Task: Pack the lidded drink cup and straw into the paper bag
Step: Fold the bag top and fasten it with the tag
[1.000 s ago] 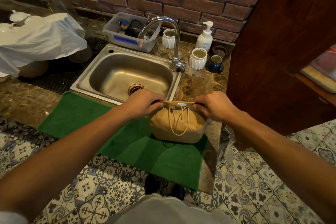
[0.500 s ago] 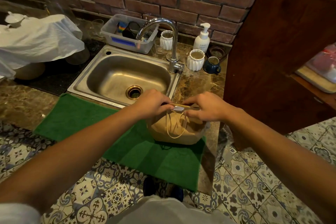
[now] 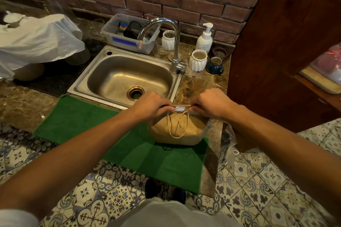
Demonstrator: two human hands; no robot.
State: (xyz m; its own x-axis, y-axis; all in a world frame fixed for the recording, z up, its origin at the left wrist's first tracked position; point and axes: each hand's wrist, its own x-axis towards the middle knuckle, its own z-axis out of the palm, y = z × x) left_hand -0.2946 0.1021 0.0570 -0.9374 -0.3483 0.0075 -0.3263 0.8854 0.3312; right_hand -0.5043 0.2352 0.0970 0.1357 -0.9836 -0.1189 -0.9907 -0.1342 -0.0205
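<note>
On the green mat point(image 3: 88, 125) at the front of a marble bench point(image 3: 201, 86), just before a steel sink point(image 3: 103, 88), stands a brown paper bag point(image 3: 177, 132) with its top folded flat. Both hands meet at that fold. The left hand point(image 3: 153, 106) pinches the left end of the folded edge and the right hand point(image 3: 210, 102) pinches the right end, each grip pressed together on the paper, seemingly to hold the mouth shut. Between them, a small pale sticker point(image 3: 179, 109) sits over the fold, probably to seal it. Twine handles point(image 3: 177, 125) hang loose down the bag's near face. Neither cup nor straw is visible; judging by the bag's rounded, bulging sides, they are likely already inside. Packing looks nearly finished.
</note>
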